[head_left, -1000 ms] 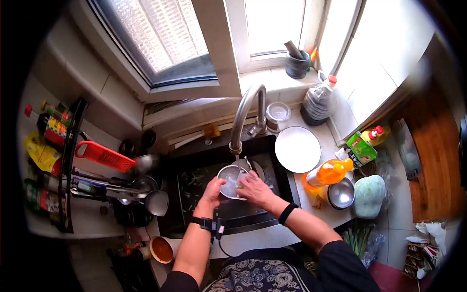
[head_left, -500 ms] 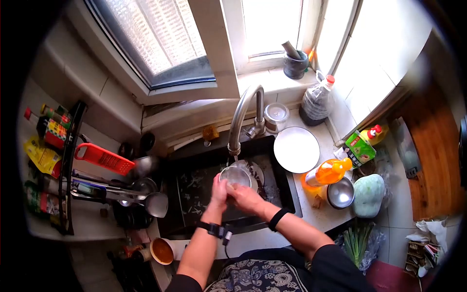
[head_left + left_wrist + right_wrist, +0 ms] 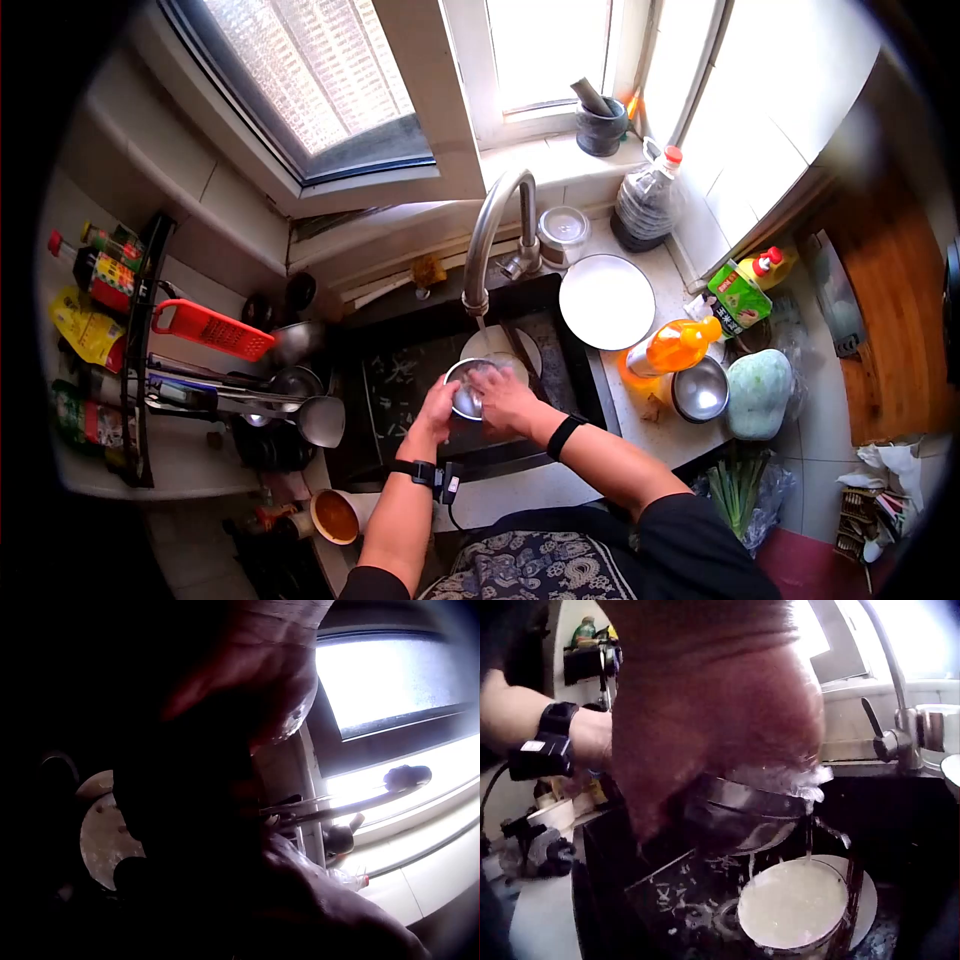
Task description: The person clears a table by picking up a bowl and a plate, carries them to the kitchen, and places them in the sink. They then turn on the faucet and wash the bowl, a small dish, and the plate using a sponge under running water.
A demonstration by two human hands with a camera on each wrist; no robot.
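Observation:
Over the sink, my left hand (image 3: 433, 412) grips the rim of a metal bowl (image 3: 464, 401), thumb on top. My right hand (image 3: 508, 400) lies over the bowl's opening with its fingers extended inside; whether they hold anything is hidden. In the right wrist view the bowl (image 3: 742, 821) hangs tilted below that hand, and water spills off its edge. Beneath stands a round vessel of cloudy whitish liquid (image 3: 793, 904), with a pale plate (image 3: 866, 900) partly behind it and a dark stick alongside. The faucet (image 3: 476, 296) runs. The left wrist view is mostly dark.
White bits lie scattered in the black sink (image 3: 345, 400). On the right counter are a white plate (image 3: 607, 301), an orange bottle (image 3: 672, 348), another metal bowl (image 3: 701, 389) and a pale green gourd (image 3: 758, 395). Utensils and a red grater (image 3: 212, 328) are at left.
The bowl has tipped and shifted slightly left, and my right hand has moved from its near edge over its opening. The vessel and stick beneath are more exposed.

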